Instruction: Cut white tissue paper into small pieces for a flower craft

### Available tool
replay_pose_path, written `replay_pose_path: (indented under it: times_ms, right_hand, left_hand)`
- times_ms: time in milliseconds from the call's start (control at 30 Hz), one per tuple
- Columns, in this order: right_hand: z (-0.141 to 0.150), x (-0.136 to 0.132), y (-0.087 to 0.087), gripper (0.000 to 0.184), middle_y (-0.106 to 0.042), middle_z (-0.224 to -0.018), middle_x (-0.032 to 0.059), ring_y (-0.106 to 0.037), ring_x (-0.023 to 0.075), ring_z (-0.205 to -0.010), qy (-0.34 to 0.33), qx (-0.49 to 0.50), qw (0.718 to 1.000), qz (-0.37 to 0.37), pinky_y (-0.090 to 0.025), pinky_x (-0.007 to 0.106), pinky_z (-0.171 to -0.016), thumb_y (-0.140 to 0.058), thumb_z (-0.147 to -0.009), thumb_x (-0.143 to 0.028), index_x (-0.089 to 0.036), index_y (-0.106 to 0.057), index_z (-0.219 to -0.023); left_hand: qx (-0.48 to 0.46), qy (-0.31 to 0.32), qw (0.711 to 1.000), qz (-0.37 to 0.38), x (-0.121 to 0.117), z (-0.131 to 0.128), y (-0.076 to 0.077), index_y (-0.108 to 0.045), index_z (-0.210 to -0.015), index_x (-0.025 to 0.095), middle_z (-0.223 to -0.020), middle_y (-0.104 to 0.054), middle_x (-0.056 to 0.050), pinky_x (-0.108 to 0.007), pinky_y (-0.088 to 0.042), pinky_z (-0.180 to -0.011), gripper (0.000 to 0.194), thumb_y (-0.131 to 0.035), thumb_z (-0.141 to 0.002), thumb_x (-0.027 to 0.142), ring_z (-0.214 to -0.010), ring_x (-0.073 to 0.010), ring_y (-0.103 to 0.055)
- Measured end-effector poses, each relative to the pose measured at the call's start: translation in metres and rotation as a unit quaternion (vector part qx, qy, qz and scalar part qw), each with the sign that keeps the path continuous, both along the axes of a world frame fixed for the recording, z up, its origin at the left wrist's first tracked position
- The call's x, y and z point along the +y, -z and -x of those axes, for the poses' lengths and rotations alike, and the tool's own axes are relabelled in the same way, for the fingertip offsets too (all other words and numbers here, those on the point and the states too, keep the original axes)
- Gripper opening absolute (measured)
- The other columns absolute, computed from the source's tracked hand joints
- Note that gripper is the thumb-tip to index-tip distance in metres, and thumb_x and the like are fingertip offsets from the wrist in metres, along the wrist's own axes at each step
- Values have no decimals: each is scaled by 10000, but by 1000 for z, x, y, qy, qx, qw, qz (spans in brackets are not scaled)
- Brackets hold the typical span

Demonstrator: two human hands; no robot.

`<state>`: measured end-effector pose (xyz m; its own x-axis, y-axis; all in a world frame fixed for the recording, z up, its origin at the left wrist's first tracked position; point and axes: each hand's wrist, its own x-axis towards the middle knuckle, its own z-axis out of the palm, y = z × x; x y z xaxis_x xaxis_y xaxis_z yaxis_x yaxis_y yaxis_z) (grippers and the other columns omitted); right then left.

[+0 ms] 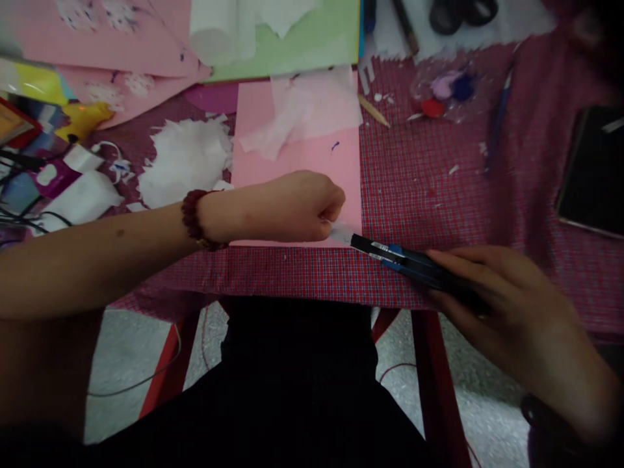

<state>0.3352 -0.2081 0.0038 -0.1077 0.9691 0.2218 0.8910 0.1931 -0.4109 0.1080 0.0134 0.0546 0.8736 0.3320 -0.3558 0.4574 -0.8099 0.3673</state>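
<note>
Taking the pink sheet as the middle of the dial, a white charger lies among wires and small items at nine o'clock, with a yellow toy just above it; pink papers with clusters of pale shapes spread out at ten; a jagged-edged white stack sits close by the sheet at nine; the left forearm comes in from eight, a dark red bracelet round its wrist; a white roll lies at eleven, on a green sheet that reaches to twelve; the left hand is over the lower part of the pink sheet, its fingers curled into a fist and pinching the near end of a thin, pale strip; tissue covers the upper part of the sheet; the strip runs from the fist toward four o'clock, to the tip of a black and blue tool, though blur hides whether the two touch; a pencil lies at two, as do coloured blobs, with black scissors above them; a blue stick lies at three; the right hand, at four, has its thumb and fingers wrapped around the tool's rear end; a dark slab rests at three, far out on the checked cloth.
</note>
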Motion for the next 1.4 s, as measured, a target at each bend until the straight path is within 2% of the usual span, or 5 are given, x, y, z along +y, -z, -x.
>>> replay_pose_path:
  times_ms: [267, 667, 1000, 1233, 1400]
  right_hand:
    - [-30, 54, 2, 390, -644, -1154, 106, -653, 313, -1015, -28, 11, 998, 46, -576, 528, -863, -571, -955, -265, -299, -603, -1342]
    - [-35, 68, 0, 359, -657, -1188, 96, -670, 288, -1042, -38, 19, 995, 90, -584, 525, -916, -556, -972, -350, -252, -629, -1310]
    - [-55, 67, 4, 341, -675, -1193, 41, -657, 273, -1092, -48, -18, 992, 119, -599, 481, -897, -551, -967, -428, -367, -594, -1300]
    - [-59, 70, 3, 367, -686, -1191, 44, -654, 287, -1102, -64, -35, 990, 121, -593, 501, -914, -545, -966, -449, -367, -587, -1321]
    - [-50, 73, -3, 346, -694, -1156, 65, -661, 274, -1072, -66, -12, 991, 114, -599, 473, -886, -550, -970, -434, -294, -627, -1277]
  left_hand:
    - [-8, -42, 997, -63, 34, 6, 4, -661, -1115, 151, -1014, -697, -82, -303, -441, -776, 280, -523, -883, 226, -875, -200, -633]
    - [-103, -36, 969, -222, -23, 90, 27, -616, -1264, 172, -1284, -656, -132, -434, -434, -1006, 306, -448, -1012, 220, -1166, -280, -579]
    - [-147, -326, 919, 164, 19, 91, 13, -616, -1192, 154, -869, -664, -26, -239, -438, -632, 370, -482, -954, 403, -712, -124, -583]
    - [-83, -208, 971, 80, 16, 92, 21, -629, -793, 174, -732, -629, -9, -256, -426, -658, 97, -587, -850, 240, -677, -137, -572]
    - [-129, -81, 975, -163, 4, 76, 11, -668, -1078, 206, -1160, -691, -95, -405, -431, -1000, 260, -424, -991, 188, -1130, -250, -608]
